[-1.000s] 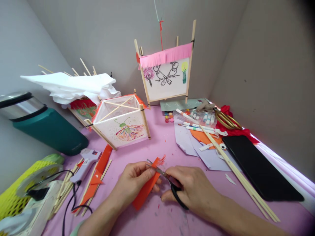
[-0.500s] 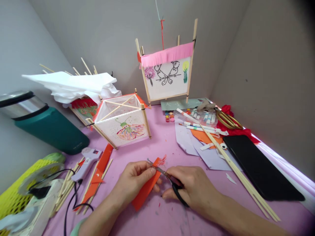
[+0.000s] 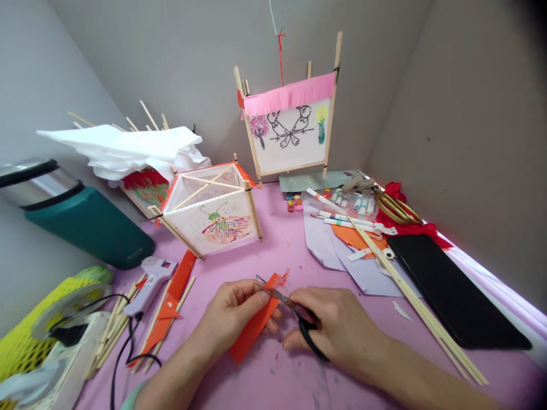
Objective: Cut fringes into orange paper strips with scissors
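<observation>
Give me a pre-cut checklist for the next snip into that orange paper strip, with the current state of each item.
1. Left hand has a firm grip on the orange paper strip: ok.
2. Right hand has its grip in the scissors' black handles: ok.
3. Blades lie across the strip near its fringed end: ok.
4. Left fingertips clear of the blades: cannot tell, they sit very close.
5. Glue gun and its cord away from the cutting spot: ok.
6. Loose bamboo sticks clear of the right forearm: ok, apart.
</observation>
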### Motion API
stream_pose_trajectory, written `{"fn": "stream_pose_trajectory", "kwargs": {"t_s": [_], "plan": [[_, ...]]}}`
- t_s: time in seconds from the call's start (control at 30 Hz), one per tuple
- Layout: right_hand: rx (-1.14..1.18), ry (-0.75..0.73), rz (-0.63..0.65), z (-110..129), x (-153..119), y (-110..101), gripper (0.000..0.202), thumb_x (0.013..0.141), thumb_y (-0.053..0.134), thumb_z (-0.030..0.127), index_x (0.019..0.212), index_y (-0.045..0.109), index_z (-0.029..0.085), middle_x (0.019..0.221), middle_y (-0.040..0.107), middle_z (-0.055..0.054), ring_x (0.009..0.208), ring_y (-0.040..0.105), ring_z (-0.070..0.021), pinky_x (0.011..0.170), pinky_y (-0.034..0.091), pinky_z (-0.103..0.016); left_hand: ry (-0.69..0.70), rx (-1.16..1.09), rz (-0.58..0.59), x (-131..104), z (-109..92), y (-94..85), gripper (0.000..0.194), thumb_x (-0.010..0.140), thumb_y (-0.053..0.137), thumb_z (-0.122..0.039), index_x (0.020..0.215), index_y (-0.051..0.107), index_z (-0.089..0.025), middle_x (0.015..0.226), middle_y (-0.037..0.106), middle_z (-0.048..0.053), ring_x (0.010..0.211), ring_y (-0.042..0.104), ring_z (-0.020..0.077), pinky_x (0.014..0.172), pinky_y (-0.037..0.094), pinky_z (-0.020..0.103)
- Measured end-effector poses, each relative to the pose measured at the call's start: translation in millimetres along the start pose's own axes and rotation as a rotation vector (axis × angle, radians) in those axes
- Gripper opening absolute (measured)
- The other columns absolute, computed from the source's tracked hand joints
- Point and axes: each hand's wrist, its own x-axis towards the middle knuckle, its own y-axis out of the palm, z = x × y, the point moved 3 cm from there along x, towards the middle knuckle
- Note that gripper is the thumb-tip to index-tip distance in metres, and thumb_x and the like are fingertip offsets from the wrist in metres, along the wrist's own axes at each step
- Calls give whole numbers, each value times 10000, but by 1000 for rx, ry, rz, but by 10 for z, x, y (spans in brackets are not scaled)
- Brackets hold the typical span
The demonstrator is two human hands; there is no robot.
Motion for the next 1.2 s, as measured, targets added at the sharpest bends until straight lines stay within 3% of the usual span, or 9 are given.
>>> {"fn": "stream_pose_trajectory", "kwargs": {"t_s": [1.2], "plan": [[17,30,41,14,18,3,315,735,670,517,835,623,223,680,606,38,596,521,-114,563,299,-215,-19,13,14,-15,-19,26,267,730,678,-370,738,631,-108,687,703,64,546,645,143,564,490,241]]}}
